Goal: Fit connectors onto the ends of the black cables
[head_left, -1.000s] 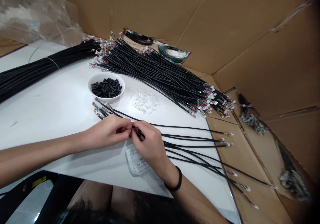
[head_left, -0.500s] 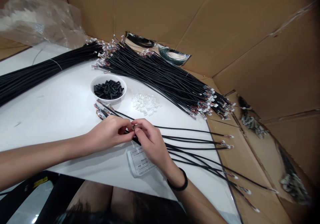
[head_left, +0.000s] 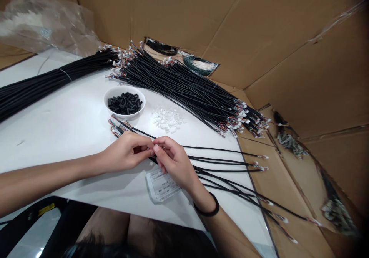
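Where your desk (head_left: pixel 75 129) ends at right: loose cables (head_left: pixel 206 170) lying on it project; a careless reach could snag them.
Where your left hand (head_left: pixel 125 154) meets your right hand (head_left: pixel 177 162): both hands pinched over the cables; anything gripped is hidden; a slack pinch could drop it.
White pieces (head_left: pixel 167 119): heaped beyond; one sweep could scatter them.

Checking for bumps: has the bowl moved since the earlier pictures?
No: the bowl keeps its place beside the pile of white pieces; only the view shifted.
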A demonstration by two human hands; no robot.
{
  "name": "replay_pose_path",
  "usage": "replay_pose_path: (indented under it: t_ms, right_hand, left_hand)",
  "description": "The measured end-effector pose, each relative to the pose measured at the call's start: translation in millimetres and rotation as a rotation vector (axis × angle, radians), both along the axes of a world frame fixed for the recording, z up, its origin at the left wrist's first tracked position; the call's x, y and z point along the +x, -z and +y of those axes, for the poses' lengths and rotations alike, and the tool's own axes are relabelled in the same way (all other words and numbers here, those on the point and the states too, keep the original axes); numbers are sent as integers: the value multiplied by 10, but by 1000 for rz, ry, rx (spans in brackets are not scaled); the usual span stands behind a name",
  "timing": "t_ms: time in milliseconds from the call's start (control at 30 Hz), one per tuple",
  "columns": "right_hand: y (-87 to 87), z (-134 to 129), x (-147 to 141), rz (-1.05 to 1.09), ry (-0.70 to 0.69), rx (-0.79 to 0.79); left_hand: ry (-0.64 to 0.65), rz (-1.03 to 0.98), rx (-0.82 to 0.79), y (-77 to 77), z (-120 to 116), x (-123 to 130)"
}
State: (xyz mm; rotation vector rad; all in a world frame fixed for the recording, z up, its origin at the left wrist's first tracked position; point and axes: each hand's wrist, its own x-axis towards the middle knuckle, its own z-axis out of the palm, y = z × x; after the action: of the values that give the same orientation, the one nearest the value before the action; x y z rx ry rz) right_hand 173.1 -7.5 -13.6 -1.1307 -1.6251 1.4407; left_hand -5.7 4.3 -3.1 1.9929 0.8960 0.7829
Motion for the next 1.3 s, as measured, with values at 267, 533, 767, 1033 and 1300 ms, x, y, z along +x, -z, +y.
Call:
replay_pose_path:
  t_ms: [267, 533, 767, 1033, 1300]
  right_hand:
    - [15, -37, -6, -147, 16, 215]
    - [-10, -36, -10, -98, 52, 175]
    - [-66, -22, 4, -100, 56, 153]
    - [-65, 13, 44, -258, -7, 432]
    - [-54, 9, 100, -166, -115, 307]
  left_hand:
    - [18, -77, -28, 22, 22, 1]
    - [48, -41, -35, 39, 0, 11]
    - [49, -3, 2, 79, 8, 3]
    - [68, 3, 16, 99, 34, -19]
    - [103, 31, -9, 81, 60, -9]
